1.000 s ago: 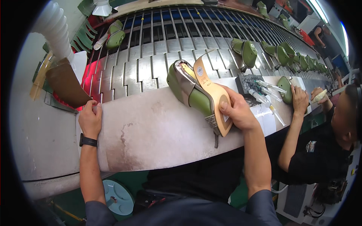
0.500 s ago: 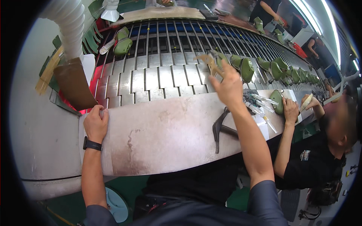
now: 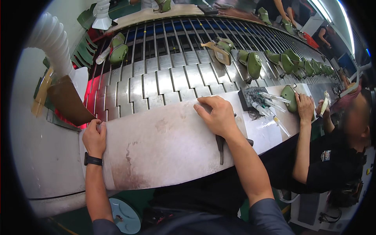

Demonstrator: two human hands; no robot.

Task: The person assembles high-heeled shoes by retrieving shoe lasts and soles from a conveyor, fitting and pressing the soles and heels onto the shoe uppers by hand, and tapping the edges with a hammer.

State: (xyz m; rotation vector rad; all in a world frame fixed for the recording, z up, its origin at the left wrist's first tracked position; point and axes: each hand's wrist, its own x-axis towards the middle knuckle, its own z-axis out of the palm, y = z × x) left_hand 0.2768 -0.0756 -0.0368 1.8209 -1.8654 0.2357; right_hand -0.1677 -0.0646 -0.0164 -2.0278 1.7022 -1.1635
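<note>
Work ledge point(image 3: 156, 145) runs across the front, slatted conveyor point(image 3: 164, 78) directly behind it; left hand point(image 3: 94, 137) sits on the ledge's left end, right hand point(image 3: 215, 115) on its far edge right of centre, over a hammer-like tool point(image 3: 220, 150). Shoe with sole point(image 3: 220, 51) lies on the conveyor behind the right hand, another shoe point(image 3: 117, 51) far left, a row of shoes point(image 3: 290, 62) trailing right. Tray of tubes point(image 3: 258, 100) lies right of the right hand, a co-worker's hand point(image 3: 303, 105) beyond it; hose point(image 3: 51, 43) stands at left.

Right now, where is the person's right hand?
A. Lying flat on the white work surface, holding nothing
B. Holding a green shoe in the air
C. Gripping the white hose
A: the right hand lies palm down on the white work surface, while the green shoe sits apart on the conveyor.
</note>
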